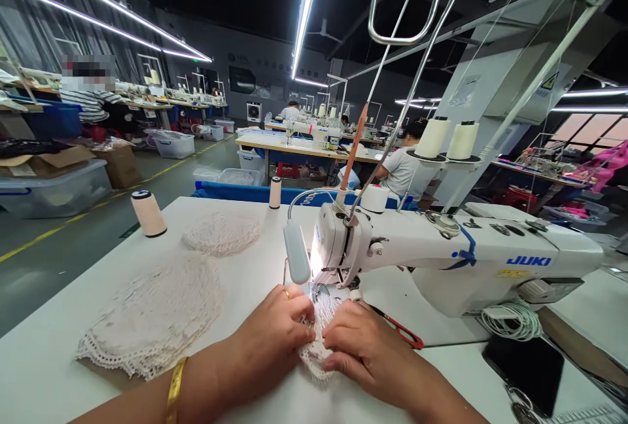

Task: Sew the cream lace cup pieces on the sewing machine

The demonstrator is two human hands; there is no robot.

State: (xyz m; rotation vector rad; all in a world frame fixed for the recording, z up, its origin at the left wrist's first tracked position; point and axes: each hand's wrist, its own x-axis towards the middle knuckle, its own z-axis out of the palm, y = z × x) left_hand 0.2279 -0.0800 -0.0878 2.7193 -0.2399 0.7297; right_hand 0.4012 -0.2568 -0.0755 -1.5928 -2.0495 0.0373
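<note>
A piece of cream lace fabric [316, 355] lies under the needle area of a white sewing machine [422, 254], on the table right in front of me. My left hand [275, 329] grips its left side with bent fingers pressed together. On the right side, my right hand [360, 345] pinches the same lace, fingers curled close to the presser foot. The foot itself is partly hidden by the lamp and my fingers. A small lamp [297, 252] lights the spot. To the left lie a large stack of lace pieces [152, 313] and a smaller lace pile [223, 233].
Two thread cones [148, 214] [275, 194] stand on the table's far left part. Red-handled scissors [405, 332] lie right of my right hand. A black phone [524, 368] and a coiled white cable [511, 321] are further right. People work at machines beyond.
</note>
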